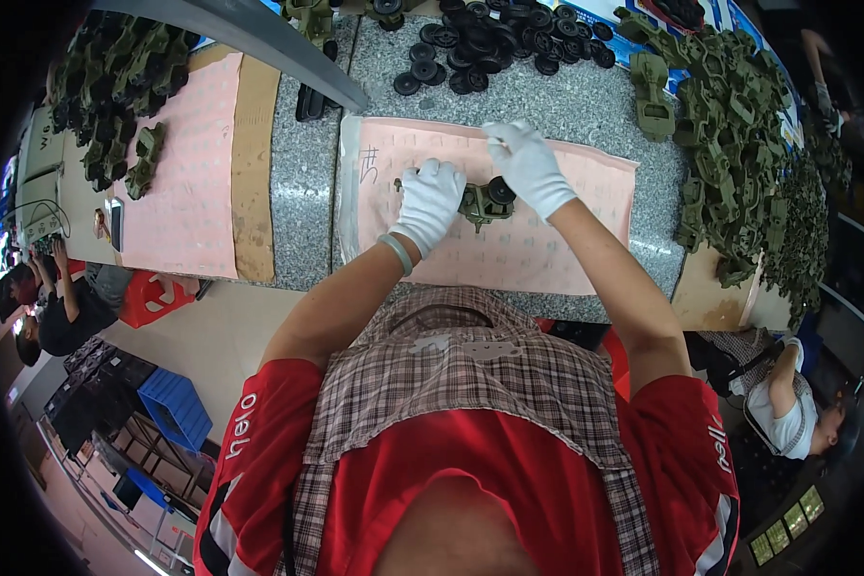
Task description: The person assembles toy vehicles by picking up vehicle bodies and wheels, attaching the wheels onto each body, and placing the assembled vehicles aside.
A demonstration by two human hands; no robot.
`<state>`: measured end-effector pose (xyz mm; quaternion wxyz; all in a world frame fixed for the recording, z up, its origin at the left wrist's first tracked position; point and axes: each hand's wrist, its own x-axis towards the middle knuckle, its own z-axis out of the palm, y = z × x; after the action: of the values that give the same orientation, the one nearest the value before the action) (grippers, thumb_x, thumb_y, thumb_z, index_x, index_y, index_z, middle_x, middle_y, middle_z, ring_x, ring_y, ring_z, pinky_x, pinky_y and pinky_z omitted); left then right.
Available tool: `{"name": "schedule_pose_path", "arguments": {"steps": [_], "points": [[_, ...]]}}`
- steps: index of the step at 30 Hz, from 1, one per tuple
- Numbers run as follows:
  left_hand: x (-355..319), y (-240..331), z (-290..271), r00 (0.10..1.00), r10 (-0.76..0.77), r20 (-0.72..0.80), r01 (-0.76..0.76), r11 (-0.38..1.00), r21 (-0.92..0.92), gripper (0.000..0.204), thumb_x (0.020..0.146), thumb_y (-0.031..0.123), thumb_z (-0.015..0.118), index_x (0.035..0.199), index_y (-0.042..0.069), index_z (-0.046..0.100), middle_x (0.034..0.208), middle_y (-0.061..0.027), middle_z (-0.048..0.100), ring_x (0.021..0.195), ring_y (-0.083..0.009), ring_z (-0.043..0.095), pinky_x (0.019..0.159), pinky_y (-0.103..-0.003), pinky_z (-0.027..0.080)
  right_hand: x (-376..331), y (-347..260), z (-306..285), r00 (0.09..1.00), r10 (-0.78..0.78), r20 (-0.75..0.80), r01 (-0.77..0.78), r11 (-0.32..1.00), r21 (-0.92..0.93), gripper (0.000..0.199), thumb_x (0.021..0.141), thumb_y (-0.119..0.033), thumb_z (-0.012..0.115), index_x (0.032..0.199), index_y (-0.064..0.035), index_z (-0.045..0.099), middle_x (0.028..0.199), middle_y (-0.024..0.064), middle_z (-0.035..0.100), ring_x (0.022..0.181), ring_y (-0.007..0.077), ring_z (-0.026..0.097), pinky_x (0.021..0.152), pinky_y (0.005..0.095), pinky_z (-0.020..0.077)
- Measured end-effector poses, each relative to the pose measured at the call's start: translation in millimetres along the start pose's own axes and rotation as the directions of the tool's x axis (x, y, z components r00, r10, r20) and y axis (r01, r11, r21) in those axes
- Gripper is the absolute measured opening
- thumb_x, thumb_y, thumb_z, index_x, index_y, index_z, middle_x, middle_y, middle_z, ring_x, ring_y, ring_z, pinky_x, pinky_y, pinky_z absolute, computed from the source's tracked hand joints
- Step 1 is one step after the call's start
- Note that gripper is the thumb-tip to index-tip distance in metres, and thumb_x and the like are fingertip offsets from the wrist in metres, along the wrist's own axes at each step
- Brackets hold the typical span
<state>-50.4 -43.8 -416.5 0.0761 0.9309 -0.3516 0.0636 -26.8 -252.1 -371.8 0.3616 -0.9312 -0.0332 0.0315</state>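
Note:
My left hand [430,204], in a white glove, is closed around one end of an olive-green toy vehicle body [483,213]. A black wheel [501,190] shows at the vehicle's right end. Up and to the right of that wheel is my right hand [530,165], also gloved. Its fingers are bent together in a pinch, apart from the vehicle; whatever they hold, if anything, is too small to name. Both hands are over a pink sheet [547,259] lying on the speckled grey worktop [302,182].
Loose black wheels [475,43] are heaped beyond the sheet. Many green vehicle bodies [730,144] pile up on the right, and assembled-looking ones [125,82] at the far left. A grey metal bar [259,43] crosses the upper left. Other people sit at both sides.

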Motion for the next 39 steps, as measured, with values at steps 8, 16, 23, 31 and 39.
{"name": "schedule_pose_path", "arguments": {"steps": [8,16,23,31,39], "points": [[1,-4,2,1.000,-0.009,0.001,0.009,0.999,-0.032,0.003,0.083,0.018,0.062,0.084,0.015,0.061,0.087,-0.0027,0.060,0.092,-0.0229,0.061,0.078,-0.044,0.049,-16,11,60,0.997,0.074,-0.024,-0.076,0.992,-0.104,0.026,0.092,-0.012,0.052,0.107,-0.0103,0.073,0.106,0.0167,0.073,0.104,0.0384,0.067,0.091,0.0479,0.0529],[0,-5,2,0.996,0.083,0.035,-0.080,0.992,-0.098,0.005,0.086,0.020,0.062,0.087,0.015,0.063,0.090,-0.0030,0.062,0.093,-0.0232,0.061,0.082,-0.045,0.049,-33,8,64,0.976,0.198,-0.090,-0.212,0.958,-0.191,0.020,0.090,-0.012,0.051,0.096,-0.0091,0.070,0.097,0.0160,0.071,0.094,0.0375,0.068,0.085,0.0491,0.0528],[3,0,-2,0.995,0.099,0.017,-0.097,0.991,-0.091,0.008,0.086,0.020,0.063,0.087,0.013,0.066,0.091,-0.0032,0.061,0.095,-0.0237,0.060,0.081,-0.045,0.048,-23,3,43,0.966,0.033,0.258,0.027,0.974,-0.224,0.014,0.089,-0.016,0.057,0.089,-0.0076,0.067,0.092,0.0172,0.068,0.089,0.0370,0.068,0.080,0.0481,0.0529],[14,-7,0,0.987,0.150,0.058,-0.144,0.985,-0.095,0.006,0.085,0.020,0.061,0.085,0.014,0.063,0.088,-0.0027,0.061,0.093,-0.0232,0.061,0.080,-0.043,0.048,-33,11,67,0.949,0.308,-0.072,-0.316,0.937,-0.149,0.018,0.089,-0.011,0.052,0.093,-0.0072,0.068,0.100,0.0170,0.071,0.095,0.0396,0.068,0.084,0.0506,0.0522],[13,-7,1,0.985,0.170,0.009,-0.169,0.983,-0.070,0.005,0.084,0.020,0.063,0.082,0.016,0.061,0.086,-0.0018,0.060,0.090,-0.0220,0.061,0.080,-0.044,0.047,-28,0,65,0.919,0.388,-0.072,-0.390,0.865,-0.314,0.022,0.089,-0.015,0.052,0.092,-0.0095,0.073,0.091,0.0184,0.072,0.091,0.0383,0.070,0.082,0.0506,0.0535]]}}
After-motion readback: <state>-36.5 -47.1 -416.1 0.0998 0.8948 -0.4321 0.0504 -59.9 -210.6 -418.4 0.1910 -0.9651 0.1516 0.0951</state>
